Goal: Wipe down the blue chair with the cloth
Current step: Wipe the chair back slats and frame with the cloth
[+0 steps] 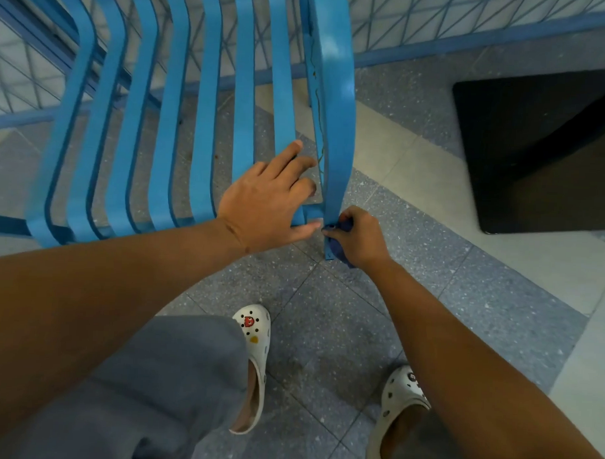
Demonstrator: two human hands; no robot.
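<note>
The blue chair (202,122) is made of curved metal slats and fills the upper left of the head view. My left hand (268,197) rests on the seat's front right corner, fingers spread over the slats and thumb under the front edge. My right hand (357,236) grips a dark blue cloth (339,253), bunched in the fist and pressed against the lower end of the chair's right front leg (330,237). Most of the cloth is hidden inside the hand.
A black square table base (544,148) lies on the floor at the right. A blue metal mesh fence (473,19) runs behind the chair. My feet in white clogs (255,365) stand on grey speckled tiles below.
</note>
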